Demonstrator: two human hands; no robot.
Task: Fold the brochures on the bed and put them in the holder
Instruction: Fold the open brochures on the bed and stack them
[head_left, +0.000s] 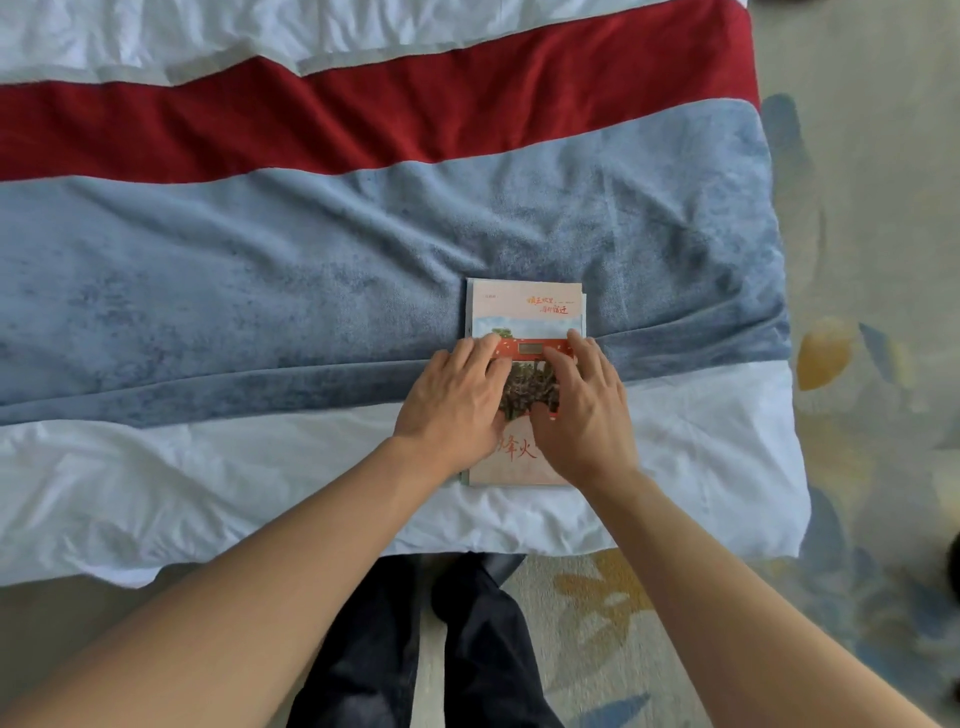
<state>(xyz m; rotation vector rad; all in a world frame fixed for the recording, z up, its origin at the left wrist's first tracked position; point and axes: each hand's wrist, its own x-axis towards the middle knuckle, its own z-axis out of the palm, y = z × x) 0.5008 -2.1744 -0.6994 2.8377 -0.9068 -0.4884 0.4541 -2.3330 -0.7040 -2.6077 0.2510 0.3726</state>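
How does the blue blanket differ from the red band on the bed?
The blue blanket lies nearer the person and is wider; the red band lies farther and is narrower. The blanket carries part of the brochure; the band carries nothing. Both cross the bed.

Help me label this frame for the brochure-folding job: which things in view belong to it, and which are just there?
Job:
brochures, stacked on the bed
left hand, flat on them
right hand, flat on them

Just there:
blue towel
red towel
white sheet
patterned carpet

No holder in view.
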